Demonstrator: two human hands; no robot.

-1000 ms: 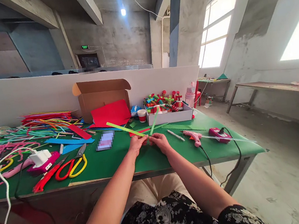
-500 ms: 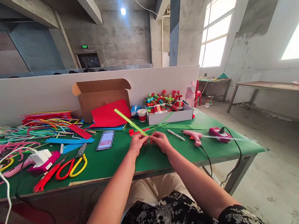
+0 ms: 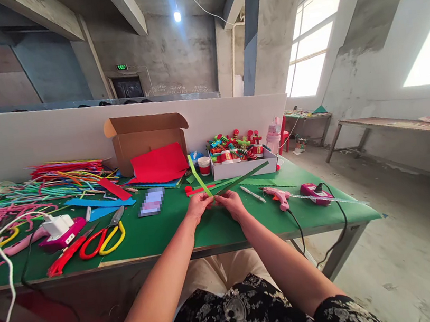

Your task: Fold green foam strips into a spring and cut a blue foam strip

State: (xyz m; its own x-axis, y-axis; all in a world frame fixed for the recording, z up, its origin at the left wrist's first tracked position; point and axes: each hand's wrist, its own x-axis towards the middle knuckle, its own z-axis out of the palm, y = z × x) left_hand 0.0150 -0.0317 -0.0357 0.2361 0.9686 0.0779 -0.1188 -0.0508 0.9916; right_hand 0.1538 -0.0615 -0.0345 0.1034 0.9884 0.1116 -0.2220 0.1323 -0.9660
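Head view: green strips (image 3: 200,177), ends indistinct at fingers (image 3: 205,199)

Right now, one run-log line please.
left hand: holds light-green strip | right hand: holds dark-green strip | pink glue gun: on table

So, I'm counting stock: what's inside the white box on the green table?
The white box holds a jumbled heap of small craft pieces, mostly red and green, rising above its rim. Whatever lies lower down is hidden by the top pieces and the front wall.
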